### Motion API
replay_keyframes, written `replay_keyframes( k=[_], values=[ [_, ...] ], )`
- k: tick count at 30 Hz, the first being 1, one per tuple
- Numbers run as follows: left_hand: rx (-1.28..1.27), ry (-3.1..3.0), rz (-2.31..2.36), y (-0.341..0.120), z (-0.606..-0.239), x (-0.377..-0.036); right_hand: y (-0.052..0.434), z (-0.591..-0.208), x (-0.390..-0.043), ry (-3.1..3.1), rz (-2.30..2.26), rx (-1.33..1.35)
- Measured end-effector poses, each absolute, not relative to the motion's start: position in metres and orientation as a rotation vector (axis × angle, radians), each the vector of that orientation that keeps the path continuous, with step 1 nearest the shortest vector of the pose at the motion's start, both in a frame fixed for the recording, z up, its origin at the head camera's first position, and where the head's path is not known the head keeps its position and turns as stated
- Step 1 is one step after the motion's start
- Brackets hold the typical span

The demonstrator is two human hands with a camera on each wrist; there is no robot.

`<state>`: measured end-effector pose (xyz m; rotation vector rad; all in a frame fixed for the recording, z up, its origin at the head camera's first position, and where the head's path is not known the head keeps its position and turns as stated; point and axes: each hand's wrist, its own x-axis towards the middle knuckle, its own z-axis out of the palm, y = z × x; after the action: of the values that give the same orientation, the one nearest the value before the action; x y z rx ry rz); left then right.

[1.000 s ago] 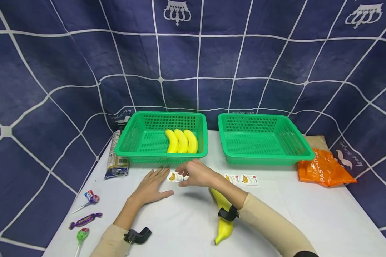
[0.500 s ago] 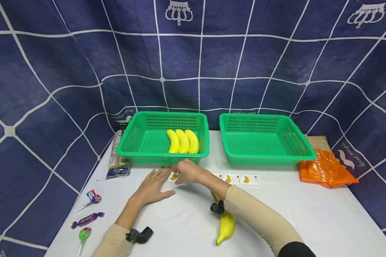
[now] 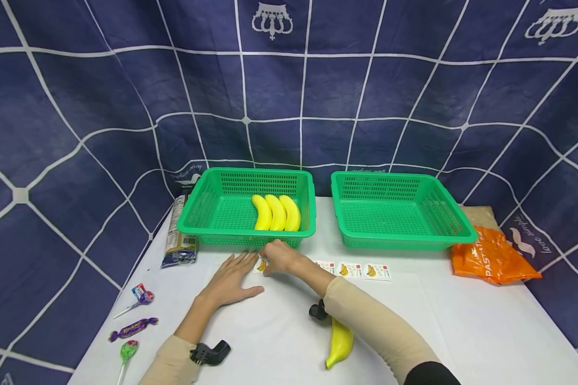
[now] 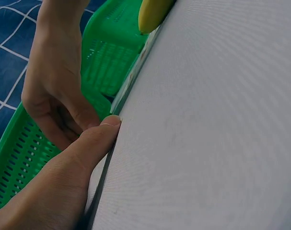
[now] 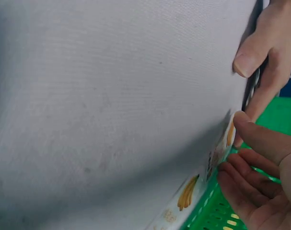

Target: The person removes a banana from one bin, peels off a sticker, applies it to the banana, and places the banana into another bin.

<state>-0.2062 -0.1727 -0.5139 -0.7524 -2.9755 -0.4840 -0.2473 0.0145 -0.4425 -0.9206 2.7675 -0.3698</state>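
In the head view, the left hand [image 3: 231,280] is laid flat, fingers straight, beside a card [image 3: 261,264] just before the left basket [image 3: 197,216]. The card's edge is touched by the right hand [image 3: 279,258].

In the left wrist view, a thumb [image 4: 95,139] is pressed on the table [image 4: 207,120].

In the right wrist view, right fingers [image 5: 246,187] are seen loosely curled at the card strip [image 5: 203,184]; a pinch cannot be told.

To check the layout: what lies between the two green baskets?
In the head view, only a bare strip of table separates the left basket from the right basket.

The right hand [image 3: 280,256] hides most of the banana card [image 3: 261,264]
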Motion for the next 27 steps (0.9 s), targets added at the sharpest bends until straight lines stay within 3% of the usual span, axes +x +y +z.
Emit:
replay_keyframes(
  k=[27],
  values=[
    [-0.758,-3.007,-0.460,-0.1740,-0.5124,-0.2068,0.0117,-0.4506,-0.2504,2.821,-0.377,-0.975]
  ],
)
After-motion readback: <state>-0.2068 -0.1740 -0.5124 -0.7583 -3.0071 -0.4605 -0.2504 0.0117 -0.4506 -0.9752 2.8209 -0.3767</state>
